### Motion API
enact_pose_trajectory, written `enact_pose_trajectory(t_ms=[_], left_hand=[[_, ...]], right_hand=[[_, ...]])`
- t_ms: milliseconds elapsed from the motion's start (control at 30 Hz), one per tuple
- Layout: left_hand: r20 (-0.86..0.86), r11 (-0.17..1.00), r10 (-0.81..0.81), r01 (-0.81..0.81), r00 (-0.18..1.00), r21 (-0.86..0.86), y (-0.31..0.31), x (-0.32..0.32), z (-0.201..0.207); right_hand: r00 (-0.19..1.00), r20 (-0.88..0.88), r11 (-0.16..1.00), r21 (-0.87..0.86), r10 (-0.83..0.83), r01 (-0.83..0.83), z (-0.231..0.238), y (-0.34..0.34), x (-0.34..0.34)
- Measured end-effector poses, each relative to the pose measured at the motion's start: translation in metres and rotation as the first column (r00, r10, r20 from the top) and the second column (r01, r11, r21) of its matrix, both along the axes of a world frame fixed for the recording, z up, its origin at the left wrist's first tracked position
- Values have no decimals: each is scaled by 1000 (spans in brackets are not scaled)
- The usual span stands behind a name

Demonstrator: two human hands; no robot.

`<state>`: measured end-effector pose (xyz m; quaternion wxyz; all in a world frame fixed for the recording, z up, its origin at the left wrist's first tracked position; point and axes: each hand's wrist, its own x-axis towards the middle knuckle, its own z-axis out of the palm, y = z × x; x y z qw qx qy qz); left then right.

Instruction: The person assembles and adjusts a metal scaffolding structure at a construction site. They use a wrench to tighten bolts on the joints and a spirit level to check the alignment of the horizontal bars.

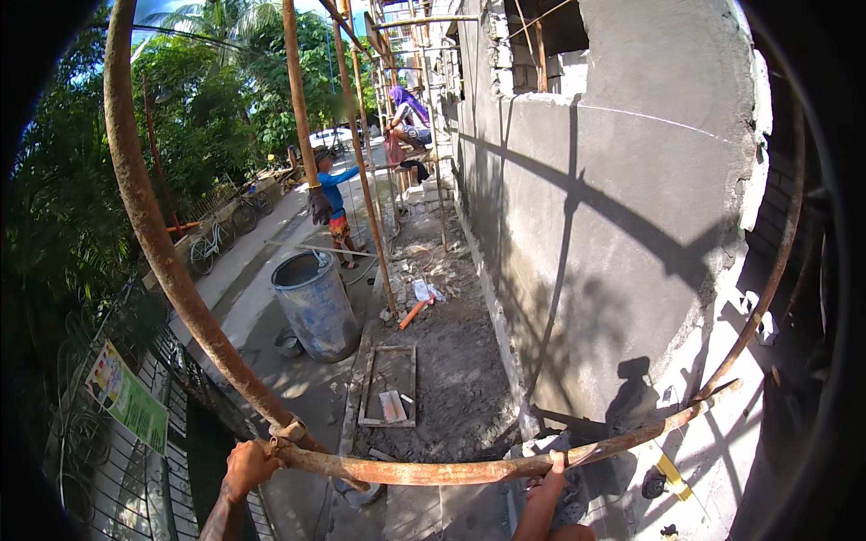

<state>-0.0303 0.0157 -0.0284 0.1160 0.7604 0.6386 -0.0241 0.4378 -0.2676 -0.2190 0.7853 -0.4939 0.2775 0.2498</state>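
Observation:
A brown, weathered wooden scaffold pole (424,472) runs across in front of me. My left hand (250,468) is closed round its left end, just beside a joint where a binding (290,430) ties it to an upright pole (171,261). Further right, my right hand (547,485) grips the same crosswise pole from below, thumb up against it; its other fingers are partly hidden. Both forearms come in from the lower edge.
Below stand a blue drum (316,307) and a wooden frame (389,386) on dirt. A grey plastered wall (622,198) rises at right. One person in a blue top (334,194) stands on the path; another with a purple head covering (410,104) sits higher. A gate (135,487) is at left.

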Motion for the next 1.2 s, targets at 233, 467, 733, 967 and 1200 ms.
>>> enact_pose_trajectory(t_ms=[233, 467, 733, 967, 1200], left_hand=[[-87, 993, -30, 40, 996, 112, 2, 3, -16], [312, 990, -15, -29, 950, 137, -10, -3, 0], [244, 994, -47, 21, 969, 109, -1, -4, -2], [235, 956, -60, -12, 970, 294, -7, -2, -7], [125, 978, -32, 6, 992, 207, -4, 4, 0]], right_hand=[[995, 97, 999, 32, 16, -19, 13, 7, -5], [994, 99, 995, 83, 46, -55, 21, 9, -7], [996, 81, 997, 74, 33, -39, 8, 10, 0], [992, 102, 993, 89, 69, -78, 6, 10, 2], [995, 74, 996, 62, 66, -71, 2, 5, 3]])
